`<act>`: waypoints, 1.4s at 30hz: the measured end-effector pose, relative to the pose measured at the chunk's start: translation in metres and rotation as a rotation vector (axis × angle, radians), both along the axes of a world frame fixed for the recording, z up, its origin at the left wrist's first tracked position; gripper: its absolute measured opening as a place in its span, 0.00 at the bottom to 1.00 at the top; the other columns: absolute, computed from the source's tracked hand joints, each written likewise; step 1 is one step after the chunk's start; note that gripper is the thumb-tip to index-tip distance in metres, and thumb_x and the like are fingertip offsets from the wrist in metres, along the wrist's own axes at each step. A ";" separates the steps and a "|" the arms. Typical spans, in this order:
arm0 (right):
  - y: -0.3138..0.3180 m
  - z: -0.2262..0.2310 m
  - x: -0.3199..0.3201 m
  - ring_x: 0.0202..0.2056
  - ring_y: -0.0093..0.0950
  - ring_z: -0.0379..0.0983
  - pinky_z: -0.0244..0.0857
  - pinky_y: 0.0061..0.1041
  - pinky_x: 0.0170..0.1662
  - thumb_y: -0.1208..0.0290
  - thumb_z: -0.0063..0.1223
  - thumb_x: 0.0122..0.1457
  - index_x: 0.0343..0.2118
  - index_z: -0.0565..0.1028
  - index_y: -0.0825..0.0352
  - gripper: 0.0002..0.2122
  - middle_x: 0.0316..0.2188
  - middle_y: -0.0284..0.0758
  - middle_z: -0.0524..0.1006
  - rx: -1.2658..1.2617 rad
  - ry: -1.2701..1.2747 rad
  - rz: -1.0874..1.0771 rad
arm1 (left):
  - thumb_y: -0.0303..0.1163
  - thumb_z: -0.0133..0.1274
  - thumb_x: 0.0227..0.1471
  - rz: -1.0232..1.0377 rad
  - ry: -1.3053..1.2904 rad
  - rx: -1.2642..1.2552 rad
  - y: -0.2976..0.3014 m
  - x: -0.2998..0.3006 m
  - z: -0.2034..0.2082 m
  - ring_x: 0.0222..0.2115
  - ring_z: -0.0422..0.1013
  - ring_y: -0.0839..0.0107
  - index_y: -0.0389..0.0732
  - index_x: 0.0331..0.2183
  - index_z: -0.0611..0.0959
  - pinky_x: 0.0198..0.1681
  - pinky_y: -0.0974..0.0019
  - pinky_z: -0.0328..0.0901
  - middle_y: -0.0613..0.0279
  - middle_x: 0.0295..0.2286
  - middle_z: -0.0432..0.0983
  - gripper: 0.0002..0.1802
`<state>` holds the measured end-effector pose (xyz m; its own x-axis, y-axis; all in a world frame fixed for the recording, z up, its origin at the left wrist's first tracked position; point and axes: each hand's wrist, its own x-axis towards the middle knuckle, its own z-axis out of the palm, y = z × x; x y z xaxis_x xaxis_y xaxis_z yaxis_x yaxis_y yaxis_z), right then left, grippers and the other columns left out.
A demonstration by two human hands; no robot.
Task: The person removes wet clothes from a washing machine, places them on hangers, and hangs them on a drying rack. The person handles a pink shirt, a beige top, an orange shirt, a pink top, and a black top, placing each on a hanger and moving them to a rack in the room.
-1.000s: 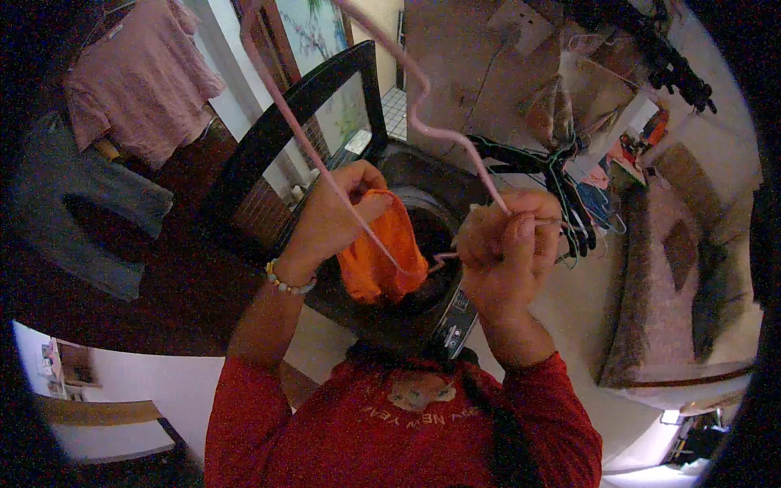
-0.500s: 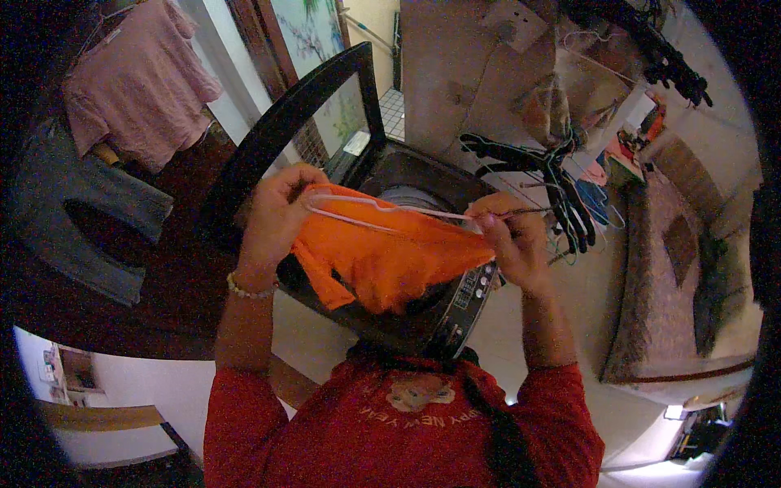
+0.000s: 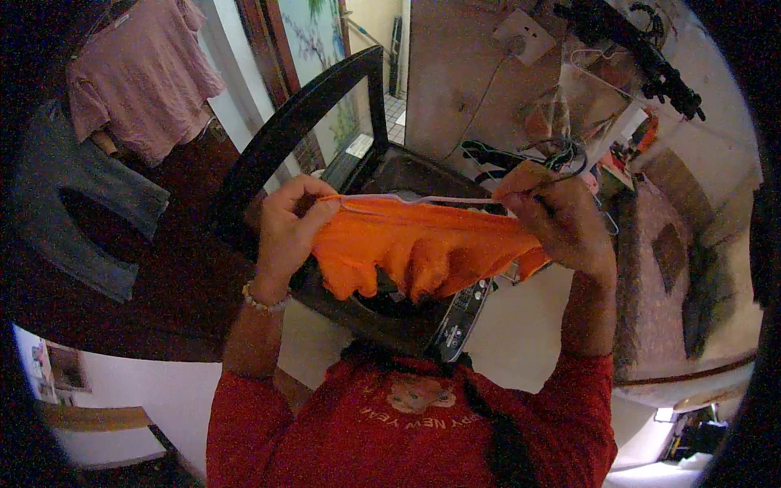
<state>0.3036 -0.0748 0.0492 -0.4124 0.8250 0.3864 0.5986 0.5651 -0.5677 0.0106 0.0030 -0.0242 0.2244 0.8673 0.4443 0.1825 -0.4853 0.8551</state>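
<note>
An orange garment is stretched between my two hands over the washing machine. A thin pale hanger runs along its upper edge. My left hand is closed, with thumb and fingers pinching the hanger's left end together with the cloth. At the other end, my right hand is closed round the hanger, its palm side turned away and its fingertips partly hidden. The cloth hangs in folds below, covering much of the machine's opening.
The machine's black-framed lid stands raised at the far left. Dark hangers hang behind my right hand. A pink shirt and grey trousers hang at left. A brown-covered surface lies at right.
My right hand has moved right and turned over. The hanger now lies level along the garment's top edge, and the cloth is spread wider. My left hand has shifted slightly right.
</note>
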 end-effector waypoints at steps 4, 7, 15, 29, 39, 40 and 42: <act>0.004 -0.005 -0.004 0.27 0.28 0.68 0.60 0.23 0.29 0.83 0.42 0.51 0.19 0.68 0.76 0.06 0.26 0.40 0.72 -0.086 -0.143 -0.008 | 0.24 0.52 0.42 -0.040 -0.029 0.051 -0.003 -0.001 0.007 0.22 0.64 0.84 0.36 0.23 0.75 0.26 0.79 0.60 0.70 0.21 0.70 0.03; 0.003 0.003 -0.014 0.28 0.30 0.69 0.61 0.24 0.30 0.83 0.44 0.49 0.20 0.69 0.75 0.04 0.26 0.40 0.72 -0.065 0.032 -0.004 | 0.25 0.52 0.42 -0.106 0.068 0.037 -0.001 -0.006 0.010 0.22 0.64 0.83 0.36 0.23 0.75 0.25 0.78 0.59 0.70 0.20 0.69 0.03; 0.002 0.002 -0.037 0.27 0.32 0.71 0.63 0.27 0.31 0.72 0.46 0.52 0.28 0.73 0.69 0.06 0.25 0.37 0.74 -0.110 -0.002 -0.070 | 0.28 0.54 0.40 -0.338 0.014 0.156 -0.010 -0.003 0.023 0.23 0.64 0.79 0.38 0.32 0.77 0.25 0.76 0.60 0.66 0.24 0.68 0.12; -0.083 0.006 -0.078 0.26 0.19 0.63 0.57 0.17 0.30 0.72 0.43 0.54 0.28 0.71 0.70 0.07 0.23 0.31 0.69 -0.081 0.221 -0.112 | 0.35 0.54 0.42 -0.041 0.241 0.549 -0.084 -0.048 0.007 0.17 0.65 0.69 0.34 0.25 0.76 0.22 0.68 0.61 0.58 0.19 0.69 0.12; -0.059 -0.028 0.008 0.30 0.20 0.64 0.59 0.20 0.37 0.59 0.42 0.56 0.35 0.72 0.69 0.16 0.27 0.27 0.70 -0.421 0.324 -0.218 | 0.33 0.46 0.47 0.083 0.154 0.446 -0.062 -0.080 0.032 0.13 0.61 0.73 0.35 0.22 0.74 0.17 0.71 0.56 0.62 0.13 0.64 0.11; -0.055 -0.029 0.012 0.29 0.19 0.63 0.59 0.20 0.36 0.58 0.43 0.56 0.33 0.71 0.69 0.16 0.27 0.27 0.70 -0.367 0.372 -0.122 | 0.33 0.46 0.47 0.112 0.198 0.440 -0.056 -0.080 0.032 0.13 0.61 0.73 0.35 0.21 0.73 0.17 0.71 0.56 0.62 0.13 0.64 0.11; -0.038 -0.030 0.004 0.27 0.19 0.61 0.58 0.20 0.33 0.58 0.43 0.56 0.30 0.71 0.68 0.15 0.26 0.26 0.69 -0.265 0.473 0.106 | 0.33 0.46 0.46 0.186 0.334 0.651 -0.030 -0.098 0.027 0.13 0.60 0.73 0.35 0.21 0.74 0.18 0.71 0.56 0.62 0.13 0.64 0.11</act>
<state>0.3073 -0.1125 0.0191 -0.3309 0.8826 0.3340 0.1916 0.4094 -0.8920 -0.0873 -0.0272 0.0029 0.3130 0.4898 0.8137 0.5101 -0.8094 0.2910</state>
